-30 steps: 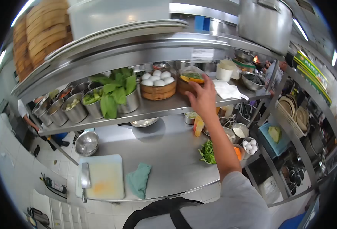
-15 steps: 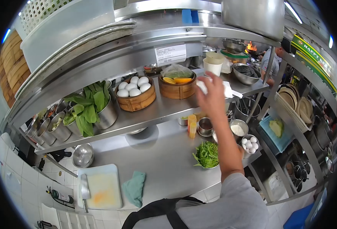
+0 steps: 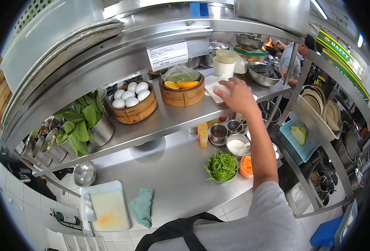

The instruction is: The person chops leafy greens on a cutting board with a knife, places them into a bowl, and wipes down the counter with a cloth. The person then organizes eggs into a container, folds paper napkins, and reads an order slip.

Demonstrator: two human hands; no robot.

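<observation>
My right hand (image 3: 239,98) reaches over the upper steel shelf, its fingers spread above or on a flat white sheet of paper or cloth (image 3: 213,85). Whether the fingertips touch it I cannot tell. Just behind the hand stand stacked white tubs (image 3: 224,66). To the left of the sheet is a round bamboo steamer (image 3: 181,95) with orange slices (image 3: 188,84) and a bag of greens (image 3: 183,75). Another steamer (image 3: 135,109) holds several white eggs (image 3: 130,101). My left hand is out of view.
Leafy greens (image 3: 82,121) fill metal containers on the shelf's left. Below, a cutting board (image 3: 109,203) with a cleaver (image 3: 88,208), a green cloth (image 3: 141,207), cut greens (image 3: 222,166) and an orange-filled tub (image 3: 246,165) occupy the counter. A person (image 3: 291,62) stands near flames.
My right hand has come down from a raised position to the white sheet. The camera view has shifted, and the orange-filled tub beside the cut greens is now visible.
</observation>
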